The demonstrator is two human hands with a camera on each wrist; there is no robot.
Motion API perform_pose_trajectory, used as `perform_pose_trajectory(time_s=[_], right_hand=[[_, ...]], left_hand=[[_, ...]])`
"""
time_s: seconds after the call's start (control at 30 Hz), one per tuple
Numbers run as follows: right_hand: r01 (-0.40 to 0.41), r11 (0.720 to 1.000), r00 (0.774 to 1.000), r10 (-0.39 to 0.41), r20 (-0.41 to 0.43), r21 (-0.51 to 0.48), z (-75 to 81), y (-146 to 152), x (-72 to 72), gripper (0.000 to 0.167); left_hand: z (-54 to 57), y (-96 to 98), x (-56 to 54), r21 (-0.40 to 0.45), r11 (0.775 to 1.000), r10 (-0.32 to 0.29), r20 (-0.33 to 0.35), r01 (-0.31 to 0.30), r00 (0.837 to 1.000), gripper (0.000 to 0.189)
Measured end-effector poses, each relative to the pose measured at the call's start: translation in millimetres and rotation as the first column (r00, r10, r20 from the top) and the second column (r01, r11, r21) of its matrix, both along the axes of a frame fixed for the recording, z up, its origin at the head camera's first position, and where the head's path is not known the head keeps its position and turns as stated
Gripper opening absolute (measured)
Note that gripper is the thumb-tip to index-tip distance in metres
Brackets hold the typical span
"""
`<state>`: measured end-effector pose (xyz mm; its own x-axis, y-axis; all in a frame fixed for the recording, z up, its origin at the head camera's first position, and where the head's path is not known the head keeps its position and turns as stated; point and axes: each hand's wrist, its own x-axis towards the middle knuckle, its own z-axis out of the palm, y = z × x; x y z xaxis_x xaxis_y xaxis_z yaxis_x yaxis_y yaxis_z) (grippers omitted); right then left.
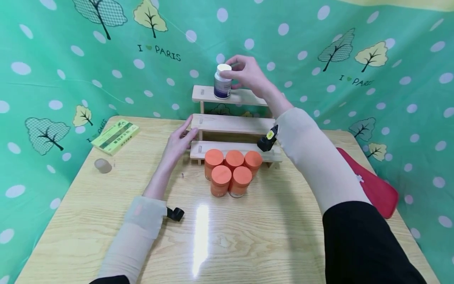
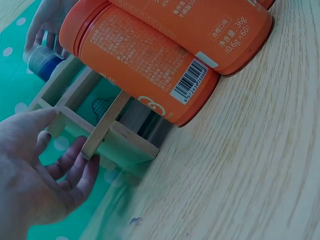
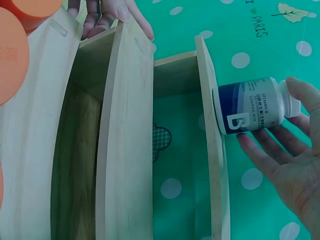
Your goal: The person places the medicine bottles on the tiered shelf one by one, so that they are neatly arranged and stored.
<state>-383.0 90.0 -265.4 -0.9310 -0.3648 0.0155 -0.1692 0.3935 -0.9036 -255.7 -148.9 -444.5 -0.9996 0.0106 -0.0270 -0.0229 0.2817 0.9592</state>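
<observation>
Right hand [image 1: 249,75] pinches the vitamin B bottle [image 3: 252,105] on its left; left hand [image 1: 175,145] grips the wooden rack [image 1: 230,123]. Guessing it's placing; next wants gentle release.

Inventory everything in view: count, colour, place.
table: 1, pale wood, foreground
three-tier shelf: 1, pale wood, table's back
bottle: 1, white and blue, top tier
jars: 5, orange, on table before shelf
pack: 1, green, back left
unclear object: 1, greyish, left
pouch: 1, red, right
cloth: 1, green, behind and beside table
wrist cameras: 2, black, wrists
wraps: 2, whitish, forearms
sleeves: 2, black, bottom
left hand: 1, bare, touching shelf's left end
right hand: 1, bare, holding bottle
</observation>
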Motion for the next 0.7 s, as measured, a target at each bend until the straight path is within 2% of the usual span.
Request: perform_pose_trajectory(time_s=[0.7], right_hand=[[0.032, 0.999, 0.999, -0.031, -0.025, 0.036, -3.4, -3.6, -0.4, 0.040]], left_hand=[[1.3, 1.5, -0.2, -0.005, 1.000, 0.010, 0.017, -0.010, 1.000, 0.066]])
